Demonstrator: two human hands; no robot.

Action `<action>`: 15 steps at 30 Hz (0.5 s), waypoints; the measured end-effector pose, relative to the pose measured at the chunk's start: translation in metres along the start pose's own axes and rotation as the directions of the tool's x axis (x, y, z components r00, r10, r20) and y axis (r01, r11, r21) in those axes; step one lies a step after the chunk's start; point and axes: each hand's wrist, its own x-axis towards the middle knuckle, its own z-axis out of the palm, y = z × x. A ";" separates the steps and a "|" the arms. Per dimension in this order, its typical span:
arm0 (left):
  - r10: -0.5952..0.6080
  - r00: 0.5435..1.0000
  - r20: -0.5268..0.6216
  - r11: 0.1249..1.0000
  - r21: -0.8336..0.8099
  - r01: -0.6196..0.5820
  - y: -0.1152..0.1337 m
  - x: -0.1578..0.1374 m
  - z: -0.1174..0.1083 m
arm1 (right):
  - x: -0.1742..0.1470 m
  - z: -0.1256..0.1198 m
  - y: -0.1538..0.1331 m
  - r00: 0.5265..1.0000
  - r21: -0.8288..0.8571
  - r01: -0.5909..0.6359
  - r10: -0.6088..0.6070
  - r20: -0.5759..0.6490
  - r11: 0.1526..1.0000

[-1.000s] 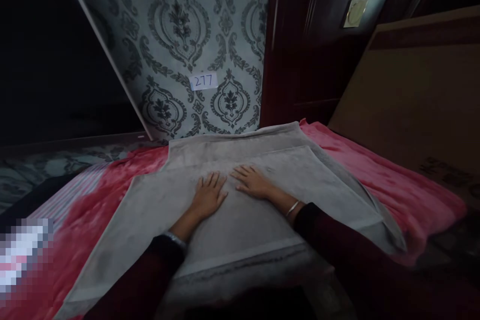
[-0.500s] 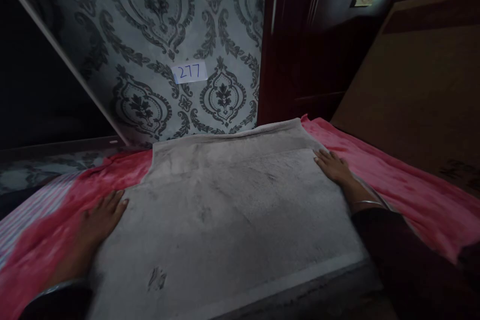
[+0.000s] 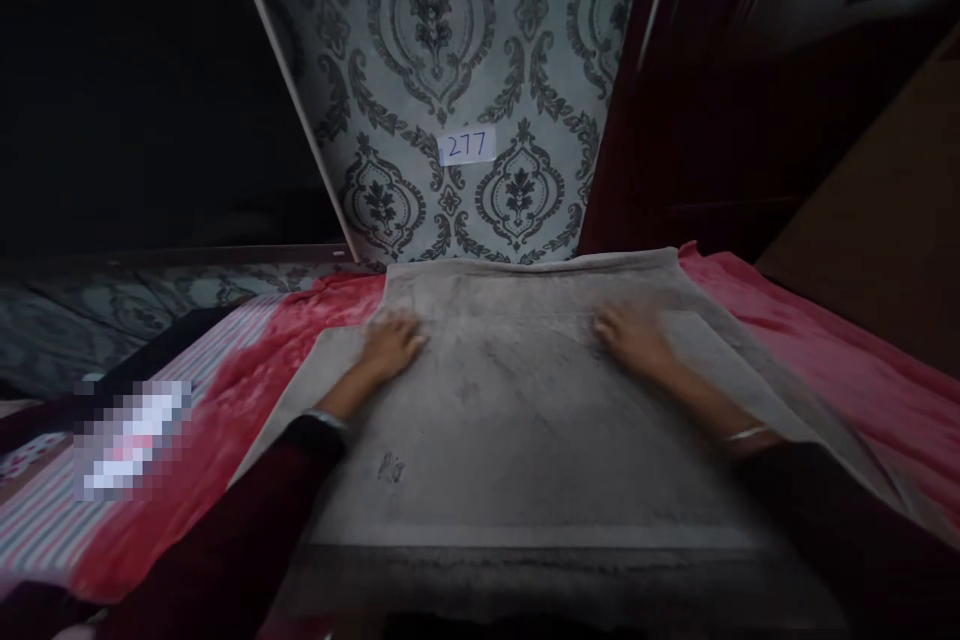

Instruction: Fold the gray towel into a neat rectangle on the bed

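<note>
A grey towel (image 3: 517, 420) with a small dark mark lies spread out in front of me, one layer over another, with a pale band along its near edge. My left hand (image 3: 391, 344) rests on the towel's upper left part, palm down, fingers loosely extended and holding nothing. Toward the upper right, my right hand (image 3: 634, 332) is over the same towel, blurred by motion. Its fingers look apart, with nothing between them; whether it presses on the cloth I cannot tell.
Beneath the towel is a pink-red blanket (image 3: 810, 330), with a striped cloth (image 3: 232, 340) at the left. A dark screen (image 3: 165, 100) stands at the back left. Behind are patterned wallpaper with a paper label (image 3: 466, 146) reading 277 and a brown board (image 3: 885, 230) at right.
Both hands have moved inward from the towel's side edges onto its upper part, the left one also farther forward. My view has turned left, showing more of the screen and striped cloth.
</note>
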 end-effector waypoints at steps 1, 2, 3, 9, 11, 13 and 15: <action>0.136 0.990 0.043 0.990 -0.042 -0.134 0.023 0.008 0.005 | 0.006 0.004 -0.033 0.992 0.040 0.118 -0.120 0.046 0.992; 0.236 0.970 0.066 0.970 -0.074 -0.231 0.046 0.015 0.010 | 0.010 0.010 -0.065 0.969 0.078 0.218 -0.225 0.100 0.973; 0.298 0.952 0.074 0.952 -0.095 -0.291 0.067 0.020 0.016 | 0.013 0.015 -0.093 0.944 0.108 0.279 -0.293 0.150 0.954; 0.326 0.943 0.071 0.944 -0.080 -0.320 0.082 0.030 0.038 | 0.022 0.038 -0.117 0.909 0.161 0.324 -0.354 0.220 0.932; 0.245 0.965 0.093 0.969 -0.053 -0.241 0.046 0.030 0.038 | 0.023 0.039 -0.078 0.930 0.118 0.255 -0.277 0.240 0.960; 0.133 0.987 0.090 0.991 -0.026 -0.132 -0.001 0.028 0.037 | 0.021 0.037 -0.030 0.955 0.050 0.140 -0.149 0.257 0.989; 0.010 0.999 0.054 1.000 0.007 -0.010 -0.051 0.018 0.037 | 0.011 0.035 0.020 0.970 -0.024 0.027 -0.021 0.244 0.999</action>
